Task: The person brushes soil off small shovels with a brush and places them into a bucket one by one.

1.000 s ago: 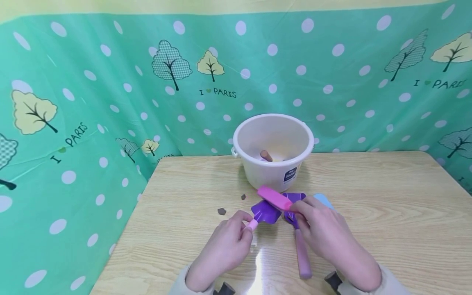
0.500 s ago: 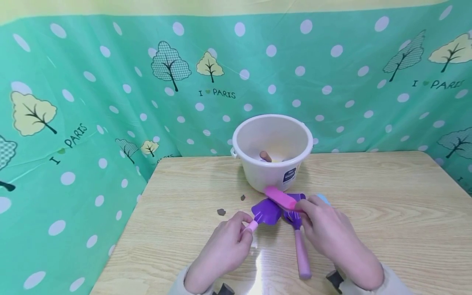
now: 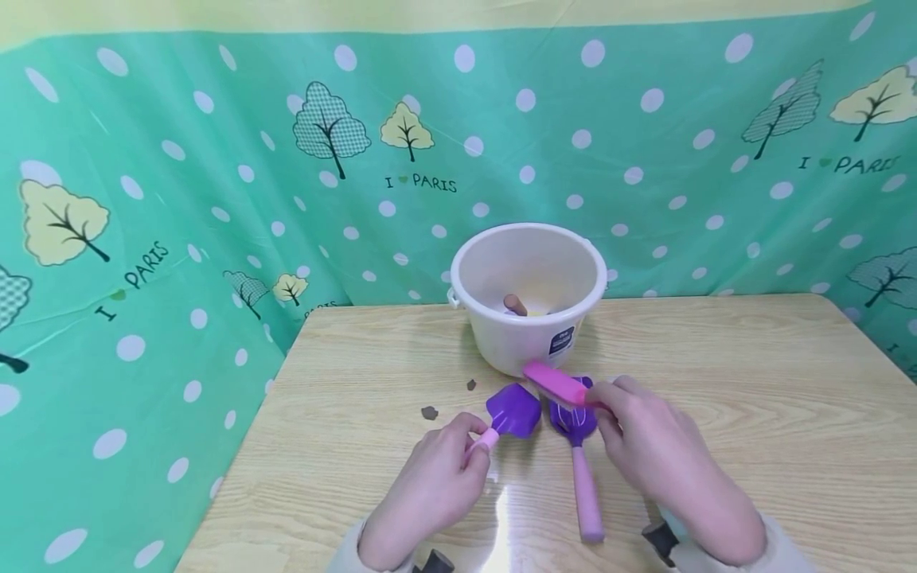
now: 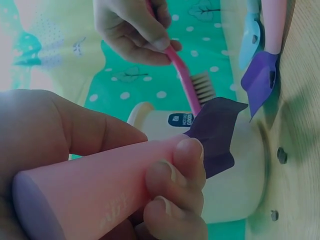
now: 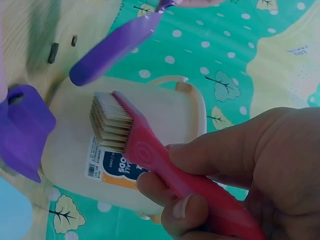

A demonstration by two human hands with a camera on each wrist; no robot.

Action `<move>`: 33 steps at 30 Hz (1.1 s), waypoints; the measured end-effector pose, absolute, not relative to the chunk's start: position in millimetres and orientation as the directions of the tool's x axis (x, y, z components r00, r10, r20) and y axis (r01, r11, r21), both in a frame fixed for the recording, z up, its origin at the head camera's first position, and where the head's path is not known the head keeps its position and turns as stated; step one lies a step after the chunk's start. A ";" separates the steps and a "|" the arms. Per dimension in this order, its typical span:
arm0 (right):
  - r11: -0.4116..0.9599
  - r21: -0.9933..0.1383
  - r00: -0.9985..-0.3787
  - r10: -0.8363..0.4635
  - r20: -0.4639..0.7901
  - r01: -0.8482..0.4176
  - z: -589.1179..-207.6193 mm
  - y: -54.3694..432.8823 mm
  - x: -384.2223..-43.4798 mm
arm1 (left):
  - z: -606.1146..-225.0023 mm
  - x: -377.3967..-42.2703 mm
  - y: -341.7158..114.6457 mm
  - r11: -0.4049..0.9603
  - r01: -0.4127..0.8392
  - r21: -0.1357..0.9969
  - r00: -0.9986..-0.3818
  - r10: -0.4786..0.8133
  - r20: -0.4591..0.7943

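Observation:
My left hand (image 3: 447,477) grips the pink handle of a small toy shovel (image 3: 514,411), its purple blade raised off the table. In my right hand (image 3: 655,438) is a pink brush (image 3: 552,383), pinched by its handle. The pale bristles (image 5: 111,121) show in the right wrist view, apart from the blade. Under the brush head lies a second purple shovel (image 3: 587,493), handle towards me; a dark bit (image 4: 272,79) sits on its blade in the left wrist view. A light blue tool (image 4: 250,42) lies beside it, mostly hidden by my right arm in the head view.
Behind the tools stands a white bucket (image 3: 505,346) with a brown stick-like piece (image 3: 514,305) inside. Two dark crumbs, a larger one (image 3: 429,413) and a smaller one (image 3: 471,384), lie on the wooden table (image 3: 344,446). A green dotted curtain (image 3: 401,231) hangs behind.
My right hand has moved the brush to the right, off the held shovel's blade and over the second shovel. My left hand stays nearly in place, with its blade tilted a little differently.

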State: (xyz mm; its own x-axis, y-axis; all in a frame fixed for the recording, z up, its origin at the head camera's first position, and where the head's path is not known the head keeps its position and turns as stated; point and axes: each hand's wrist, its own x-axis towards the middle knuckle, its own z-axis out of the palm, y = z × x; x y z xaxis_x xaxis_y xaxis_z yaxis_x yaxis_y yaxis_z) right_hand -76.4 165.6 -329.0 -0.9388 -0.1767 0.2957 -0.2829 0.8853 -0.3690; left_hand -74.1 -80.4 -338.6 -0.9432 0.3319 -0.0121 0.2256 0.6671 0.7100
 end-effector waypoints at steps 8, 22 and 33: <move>0.889 -0.380 -0.947 -0.149 0.286 -0.254 -320.9 172.0 -74.8 | -341.4 -76.4 -82.1 0.690 0.241 0.683 -0.945 0.328 0.002; 0.891 -0.393 -0.958 -0.132 0.253 -0.227 -314.3 182.1 -73.4 | -339.0 -79.3 -87.8 0.665 0.229 0.711 -0.958 0.285 0.042; 0.897 -0.405 -0.973 -0.098 0.207 -0.177 -311.7 186.3 -74.5 | -336.7 -83.4 -91.6 0.679 0.213 0.702 -0.972 0.219 0.084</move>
State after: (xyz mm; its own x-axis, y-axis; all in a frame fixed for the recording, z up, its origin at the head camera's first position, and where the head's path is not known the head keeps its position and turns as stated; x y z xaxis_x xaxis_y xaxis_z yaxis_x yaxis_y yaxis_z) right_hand -74.5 186.3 -311.7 -0.9734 -0.0984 0.2069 -0.1768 0.8972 -0.4047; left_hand -83.4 -91.6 -336.7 -0.9722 0.2186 0.0839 0.2134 0.6794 0.7021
